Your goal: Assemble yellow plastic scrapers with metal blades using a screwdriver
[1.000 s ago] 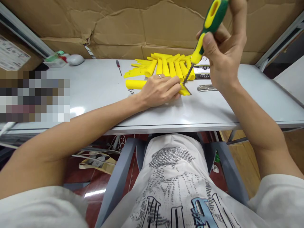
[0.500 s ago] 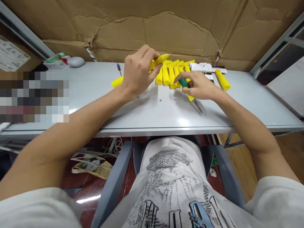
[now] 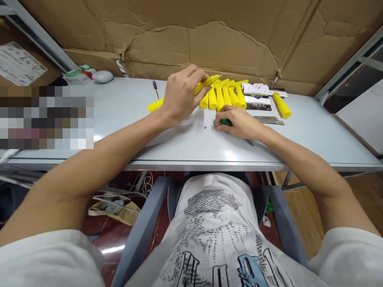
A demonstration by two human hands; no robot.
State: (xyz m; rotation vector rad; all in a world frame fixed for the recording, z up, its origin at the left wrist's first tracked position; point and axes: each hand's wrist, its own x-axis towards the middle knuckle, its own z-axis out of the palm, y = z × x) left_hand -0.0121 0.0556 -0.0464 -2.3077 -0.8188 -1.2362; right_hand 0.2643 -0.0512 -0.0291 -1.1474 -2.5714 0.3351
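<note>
My left hand (image 3: 187,93) is raised above the table, its thumb and fingers closed around a tapered yellow plastic handle (image 3: 214,79) whose narrow end points up to the right. My right hand (image 3: 235,121) is down at the tabletop, with a green-handled screwdriver (image 3: 226,122) held in the palm. The screwdriver's metal shaft (image 3: 250,142) sticks out under the hand towards me. The right fingertips are pinched close to the table; anything between them is hidden. A tiny metal part (image 3: 205,127) lies just left of them. Several more yellow handles (image 3: 228,95) lie in a row behind both hands.
Right of the row are white-and-black printed packets (image 3: 257,97), thin metal strips (image 3: 271,120) and a lone yellow handle (image 3: 281,105). Leftward lie another yellow handle (image 3: 155,105), a small screwdriver (image 3: 156,88), a computer mouse (image 3: 102,76) and a plastic box (image 3: 78,75). Cardboard (image 3: 191,40) stands behind.
My right hand has come down and slightly left to the tabletop, still with the screwdriver, uncovering the metal strips and packets. My left hand keeps the yellow handle raised, nearly in place.
</note>
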